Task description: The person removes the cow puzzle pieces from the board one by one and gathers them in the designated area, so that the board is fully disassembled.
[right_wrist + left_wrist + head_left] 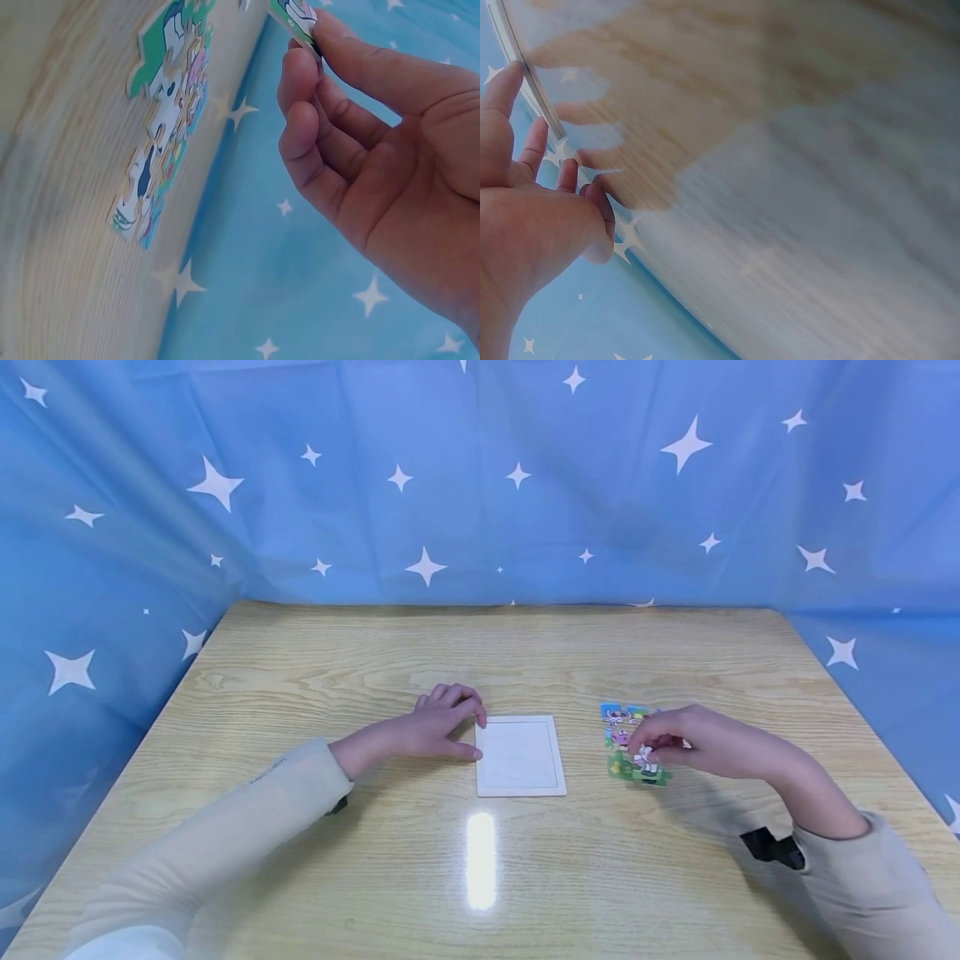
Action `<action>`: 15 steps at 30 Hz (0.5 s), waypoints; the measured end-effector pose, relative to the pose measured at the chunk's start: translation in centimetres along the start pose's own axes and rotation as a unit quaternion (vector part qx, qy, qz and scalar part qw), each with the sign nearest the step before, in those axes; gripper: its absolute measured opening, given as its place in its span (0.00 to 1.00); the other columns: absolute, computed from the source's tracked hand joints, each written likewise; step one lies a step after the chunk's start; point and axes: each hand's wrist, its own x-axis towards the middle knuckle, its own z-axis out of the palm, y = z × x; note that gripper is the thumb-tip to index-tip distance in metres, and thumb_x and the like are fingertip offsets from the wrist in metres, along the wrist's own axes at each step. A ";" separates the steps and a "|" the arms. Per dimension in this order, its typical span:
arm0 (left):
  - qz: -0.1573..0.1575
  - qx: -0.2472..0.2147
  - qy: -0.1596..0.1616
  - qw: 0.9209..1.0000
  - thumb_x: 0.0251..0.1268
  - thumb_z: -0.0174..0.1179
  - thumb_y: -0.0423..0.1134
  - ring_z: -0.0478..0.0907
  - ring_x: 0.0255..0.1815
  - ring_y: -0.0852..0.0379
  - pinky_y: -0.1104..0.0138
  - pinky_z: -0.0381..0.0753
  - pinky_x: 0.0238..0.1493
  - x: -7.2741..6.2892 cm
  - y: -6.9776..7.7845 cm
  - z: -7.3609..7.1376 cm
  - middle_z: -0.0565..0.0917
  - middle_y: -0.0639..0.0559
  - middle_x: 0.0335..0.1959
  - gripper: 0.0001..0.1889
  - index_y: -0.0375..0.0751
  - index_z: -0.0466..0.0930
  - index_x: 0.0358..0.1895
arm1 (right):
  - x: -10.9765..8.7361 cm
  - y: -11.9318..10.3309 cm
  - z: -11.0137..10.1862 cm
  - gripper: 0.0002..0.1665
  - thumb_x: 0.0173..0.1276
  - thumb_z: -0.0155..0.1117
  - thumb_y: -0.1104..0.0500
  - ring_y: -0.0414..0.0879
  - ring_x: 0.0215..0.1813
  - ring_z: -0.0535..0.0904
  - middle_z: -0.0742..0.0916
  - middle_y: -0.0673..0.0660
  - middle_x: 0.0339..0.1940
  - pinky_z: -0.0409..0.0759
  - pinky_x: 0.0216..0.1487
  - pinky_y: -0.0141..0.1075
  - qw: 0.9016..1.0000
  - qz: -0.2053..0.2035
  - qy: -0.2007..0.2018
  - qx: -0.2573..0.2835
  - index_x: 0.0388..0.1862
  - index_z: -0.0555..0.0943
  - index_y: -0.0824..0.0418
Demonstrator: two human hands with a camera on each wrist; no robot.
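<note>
A white square puzzle tray (521, 758) with a raised border lies in the middle of the wooden table. My left hand (431, 727) rests at its left side, thumb and forefinger spread and touching the border. The left wrist view shows a fingertip against the tray's edge (534, 86). My right hand (716, 747) pinches a puzzle piece (294, 18) between thumb and fingers, raised above the table. Below it lies a cluster of colourful puzzle pieces (618, 739) with cartoon animals, partly covered by the hand. Several of these pieces (161, 112) show in the right wrist view.
The wood-grain table (360, 868) carries a bright light reflection in front of the tray. A blue curtain (465, 518) with white stars stands behind the table and along its sides.
</note>
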 end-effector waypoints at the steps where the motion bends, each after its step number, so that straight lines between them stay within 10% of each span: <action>1: -0.001 0.000 0.000 1.000 0.80 0.69 0.46 0.54 0.78 0.33 0.40 0.56 0.69 0.0 0.0 0.0 0.62 0.38 0.78 0.19 0.47 0.72 0.62 | -0.1 0.1 -0.1 0.19 0.74 0.69 0.77 0.34 0.36 0.77 0.89 0.46 0.44 0.77 0.33 0.33 1.000 0.002 -0.001 0.000 0.52 0.87 0.56; 15: -0.007 0.008 0.002 1.000 0.79 0.70 0.47 0.54 0.78 0.34 0.40 0.56 0.70 -0.1 0.3 0.0 0.63 0.39 0.78 0.19 0.48 0.73 0.61 | -2.1 1.5 -0.8 0.20 0.74 0.68 0.77 0.33 0.40 0.79 0.88 0.44 0.44 0.80 0.37 0.35 1.000 0.027 -0.010 -0.008 0.52 0.87 0.55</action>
